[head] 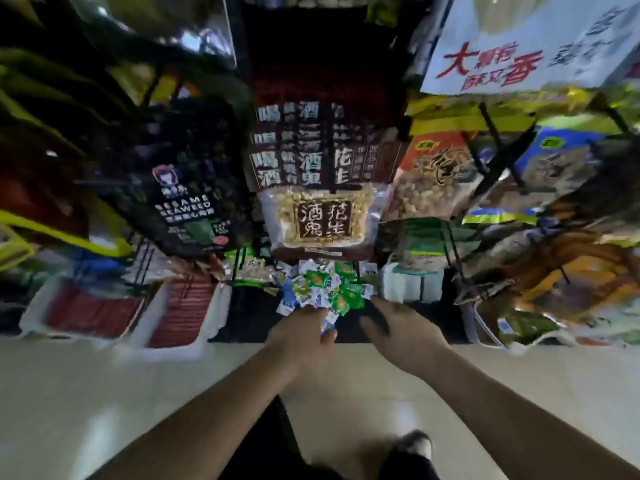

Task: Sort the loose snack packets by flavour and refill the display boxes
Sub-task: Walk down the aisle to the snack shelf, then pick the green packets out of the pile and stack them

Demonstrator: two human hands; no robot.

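Just below the clear brown-labelled peanut bag (322,220), pick one colour at a time from the heap of small green-and-blue foil packets (320,284) with your spread, empty right hand (398,329), your left hand (301,332) gripping a few.

Low shelf (242,323), front edge, centre: heap of loose small packets (325,285) in green, blue and white.
Left hand (304,330): at the heap's near side, fingers curled round a few blue-and-white packets (329,322); the frame is blurred and no count can be made.
Right hand (401,327): just beside the heap on its right, fingers spread, holding nothing.
Behind the heap: clear-windowed peanut bag (322,220), upright.
Left of it: black seaweed bag (187,209) marked "SESAME SEAWEED".
Shelf, left end: two white display boxes (93,310) of red packets, side by side.
Right of the peanut bag: orange bag (433,174).
Below: pale floor (104,393), one shoe (415,445).
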